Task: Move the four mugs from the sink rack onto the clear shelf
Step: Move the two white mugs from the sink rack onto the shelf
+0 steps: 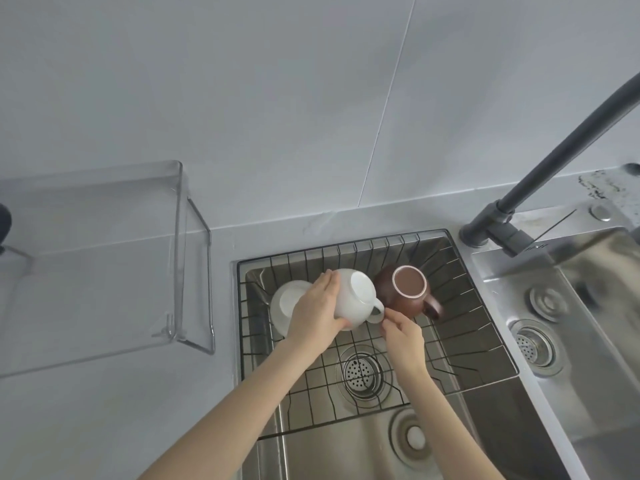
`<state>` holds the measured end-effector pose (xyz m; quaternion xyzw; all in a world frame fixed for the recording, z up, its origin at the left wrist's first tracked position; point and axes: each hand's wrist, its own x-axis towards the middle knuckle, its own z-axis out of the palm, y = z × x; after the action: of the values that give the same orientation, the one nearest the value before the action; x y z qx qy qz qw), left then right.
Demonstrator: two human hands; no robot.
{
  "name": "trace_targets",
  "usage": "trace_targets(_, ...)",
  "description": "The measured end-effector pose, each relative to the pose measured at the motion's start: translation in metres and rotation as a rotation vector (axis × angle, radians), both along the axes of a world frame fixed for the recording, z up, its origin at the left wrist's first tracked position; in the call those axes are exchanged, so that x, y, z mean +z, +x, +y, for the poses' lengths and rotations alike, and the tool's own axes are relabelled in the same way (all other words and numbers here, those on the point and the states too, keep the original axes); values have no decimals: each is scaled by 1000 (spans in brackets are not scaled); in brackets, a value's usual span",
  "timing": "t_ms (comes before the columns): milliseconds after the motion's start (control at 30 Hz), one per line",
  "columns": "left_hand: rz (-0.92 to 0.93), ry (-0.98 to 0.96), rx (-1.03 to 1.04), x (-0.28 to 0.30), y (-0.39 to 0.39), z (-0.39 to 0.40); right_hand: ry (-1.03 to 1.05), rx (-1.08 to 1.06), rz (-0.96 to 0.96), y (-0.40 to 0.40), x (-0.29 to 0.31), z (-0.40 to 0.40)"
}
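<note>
My left hand [317,308] grips the body of a white mug [356,297], which is tilted on its side above the black wire sink rack [460,323]. My right hand [403,336] pinches that mug's handle from below. A second white mug [282,304] lies in the rack, partly hidden under my left hand. To the right, a brown mug [408,289] lies tilted, its handle toward the lower right; another brown mug [382,280] sits behind it, mostly hidden. The clear shelf [104,216] stands on the counter at the left.
A dark faucet [540,161] arches over the sink from the right. A second steel basin [588,323] with a drain lies to the right of the rack. A dark object [4,221] shows at the far left edge by the shelf. The grey tiled wall rises behind.
</note>
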<state>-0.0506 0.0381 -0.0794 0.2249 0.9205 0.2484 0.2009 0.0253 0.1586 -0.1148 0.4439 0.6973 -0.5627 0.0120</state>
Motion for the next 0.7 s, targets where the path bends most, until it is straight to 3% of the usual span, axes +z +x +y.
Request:
trace_targets(233,59,61,69,38,1,-16,164,69,104,-2,47,-4)
trace_targets(500,408,286,426,145,4,-83,404,305,454,-50,171,-55)
trace_targets(700,483,327,704,178,-14,-151,450,580,577,-106,211,-122)
